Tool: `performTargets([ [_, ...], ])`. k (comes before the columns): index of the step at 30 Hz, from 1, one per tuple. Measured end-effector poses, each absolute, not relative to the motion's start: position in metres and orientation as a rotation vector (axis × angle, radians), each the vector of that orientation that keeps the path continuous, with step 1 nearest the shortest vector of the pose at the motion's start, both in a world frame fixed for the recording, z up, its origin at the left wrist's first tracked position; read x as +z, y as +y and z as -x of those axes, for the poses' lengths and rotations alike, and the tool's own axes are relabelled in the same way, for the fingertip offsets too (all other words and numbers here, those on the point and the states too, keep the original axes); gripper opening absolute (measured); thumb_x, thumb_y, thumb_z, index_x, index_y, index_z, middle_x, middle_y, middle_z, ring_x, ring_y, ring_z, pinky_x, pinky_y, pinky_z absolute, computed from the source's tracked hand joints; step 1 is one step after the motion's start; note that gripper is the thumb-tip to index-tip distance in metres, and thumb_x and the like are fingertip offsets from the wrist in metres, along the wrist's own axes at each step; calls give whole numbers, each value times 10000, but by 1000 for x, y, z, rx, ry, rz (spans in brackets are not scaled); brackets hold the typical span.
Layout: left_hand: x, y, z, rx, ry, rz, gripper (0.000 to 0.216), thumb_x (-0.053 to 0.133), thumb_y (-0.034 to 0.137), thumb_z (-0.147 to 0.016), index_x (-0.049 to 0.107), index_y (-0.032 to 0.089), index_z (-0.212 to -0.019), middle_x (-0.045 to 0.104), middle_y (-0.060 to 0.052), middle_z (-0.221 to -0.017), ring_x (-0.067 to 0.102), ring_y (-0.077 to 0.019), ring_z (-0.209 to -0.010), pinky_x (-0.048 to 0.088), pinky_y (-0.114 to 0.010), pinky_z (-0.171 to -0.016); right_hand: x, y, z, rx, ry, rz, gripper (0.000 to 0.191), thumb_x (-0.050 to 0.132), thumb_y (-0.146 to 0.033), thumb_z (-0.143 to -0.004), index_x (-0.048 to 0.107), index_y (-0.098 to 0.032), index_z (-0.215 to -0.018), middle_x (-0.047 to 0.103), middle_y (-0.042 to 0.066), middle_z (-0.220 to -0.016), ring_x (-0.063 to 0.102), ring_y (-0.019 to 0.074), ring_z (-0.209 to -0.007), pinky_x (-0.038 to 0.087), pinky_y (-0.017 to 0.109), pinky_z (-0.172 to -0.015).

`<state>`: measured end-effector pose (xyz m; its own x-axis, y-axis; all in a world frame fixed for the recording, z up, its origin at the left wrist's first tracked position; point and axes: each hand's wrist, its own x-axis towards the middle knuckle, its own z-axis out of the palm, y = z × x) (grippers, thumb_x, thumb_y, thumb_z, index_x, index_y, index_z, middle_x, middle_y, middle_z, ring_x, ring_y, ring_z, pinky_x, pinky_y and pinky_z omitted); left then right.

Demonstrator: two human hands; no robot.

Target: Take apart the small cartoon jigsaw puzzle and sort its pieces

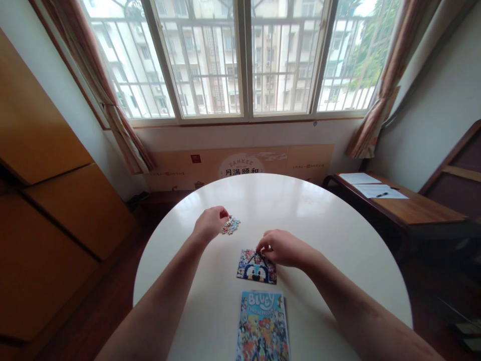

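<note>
A partly built colourful jigsaw puzzle (pixel 255 267) lies in the middle of a round white table (pixel 319 220). My right hand (pixel 280 247) rests on the puzzle's upper right edge, fingers pinched together on something I cannot make out. My left hand (pixel 210 223) reaches to the left, its fingers closed at a small heap of loose puzzle pieces (pixel 230 225). Nearer to me lies the puzzle's picture sheet (pixel 263 326), blue-topped and full of cartoon figures.
A wooden side table (pixel 417 210) with white papers (pixel 379 191) and a pen stands to the right. Wooden cabinets (pixel 48 200) line the left. A barred window (pixel 240 55) with curtains fills the far wall, above a printed panel (pixel 240 165).
</note>
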<state>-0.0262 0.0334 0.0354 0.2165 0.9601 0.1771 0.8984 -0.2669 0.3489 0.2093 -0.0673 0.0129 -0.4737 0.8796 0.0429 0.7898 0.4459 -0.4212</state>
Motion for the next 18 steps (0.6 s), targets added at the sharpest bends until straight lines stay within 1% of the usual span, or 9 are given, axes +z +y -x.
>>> performTargets([
  [4,39,41,38,562,1920,-2268,134,591,292,-845,700,219,-872,735,-29,-944,640,-190,-873,451,-261,-723,12,-67,-209,520,-2439,1434,326,559,-169,-792,779,-287,-1003,723,30,-993,645,163,-893,444,245,-817],
  [13,22,51,40,440,1876,-2262,126,619,276,-811,703,205,-871,739,-31,-899,654,-175,-810,446,-238,-646,11,-67,-210,527,-2442,1432,330,557,-169,-797,776,-289,-1013,723,31,-988,647,167,-905,448,249,-823],
  [18,23,50,41,341,1921,-2236,143,639,272,-787,699,218,-904,744,-30,-949,664,-179,-834,451,-235,-642,13,-67,-210,538,-2448,1441,329,556,-169,-801,774,-280,-1021,720,38,-1002,646,171,-916,447,253,-829],
])
